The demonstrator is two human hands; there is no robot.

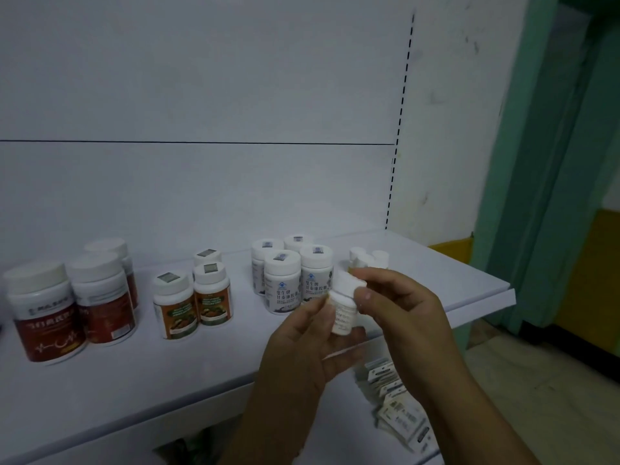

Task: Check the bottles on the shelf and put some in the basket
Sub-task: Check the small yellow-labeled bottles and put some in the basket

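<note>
— Pale shelf (pixel 469 280) under a blank white back panel, green door frame off past its right end. Stock grouped by kind along the board?

— Looks so. Red-label bottles (pixel 50 317) toward the left end, orange-label bottles (pixel 174 310) at the middle, white bottles with blue print (pixel 281 283) further right, small white bottles (pixel 369 258) near the back right corner. Labels facing the front edge, likely for reading at a glance.

— And the one under check?

— Small white bottle (pixel 342 313), clear of the board, over the front edge toward the right end, tilted a little, label side up toward the camera. Probably held that way for reading the print.

— Left hand?

— Left hand (pixel 302 350) underneath, fingers (pixel 352 338) curled loosely round the body, thumb along the label side. Cradles rather than squeezes.

— Right hand?

— Right hand (pixel 402 307) above, fingers (pixel 369 275) narrowed to a pinch on the cap, thumb and forefinger on opposite sides. Steadies or twists it; cannot tell which.

— Basket?

— Nowhere in view. Only flat packets (pixel 396 397) on the lower shelf, beneath the right wrist.
</note>
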